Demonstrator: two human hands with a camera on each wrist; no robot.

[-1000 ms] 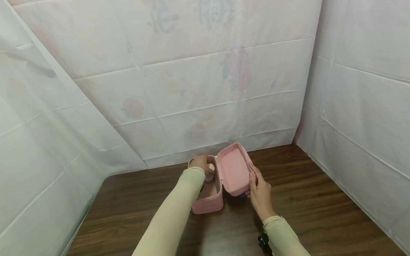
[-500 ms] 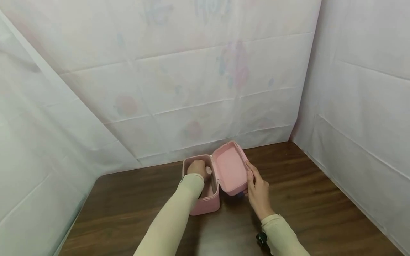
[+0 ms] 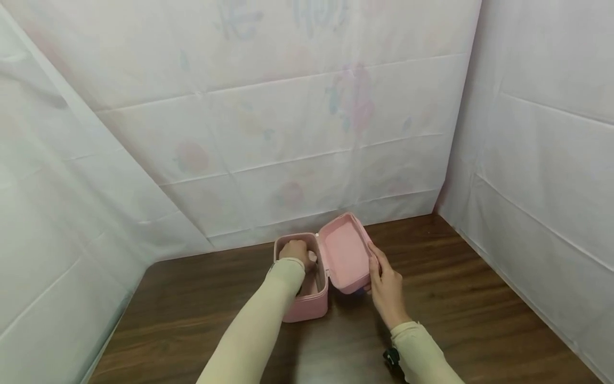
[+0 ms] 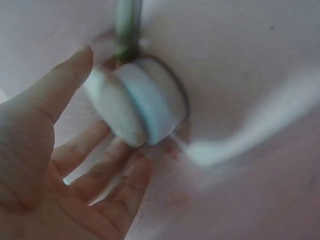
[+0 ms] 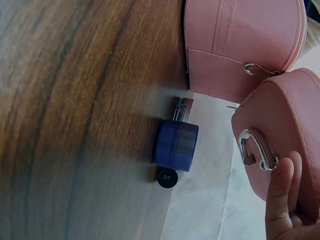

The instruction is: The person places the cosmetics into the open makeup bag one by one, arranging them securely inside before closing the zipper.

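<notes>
A pink case (image 3: 307,306) stands open on the wooden table (image 3: 455,298), its lid (image 3: 342,253) swung up to the right. My left hand (image 3: 293,250) reaches down inside the case. In the left wrist view its thumb and fingers (image 4: 135,167) lie around a white round jar (image 4: 150,100) against the pink lining, blurred. My right hand (image 3: 384,277) grips the lid's outer edge. In the right wrist view a fingertip (image 5: 282,192) lies on the lid (image 5: 280,115) beside a metal ring (image 5: 255,150).
A small blue jar (image 5: 176,145) and a black cap marked 01 (image 5: 167,177) lie on the table under the raised lid, beside the case body (image 5: 235,40). White sheets (image 3: 288,106) wall in the back and both sides. Bare wood lies in front.
My left hand has sunk from the case's rim deeper into the case with the white jar. The right hand keeps its hold on the lid.
</notes>
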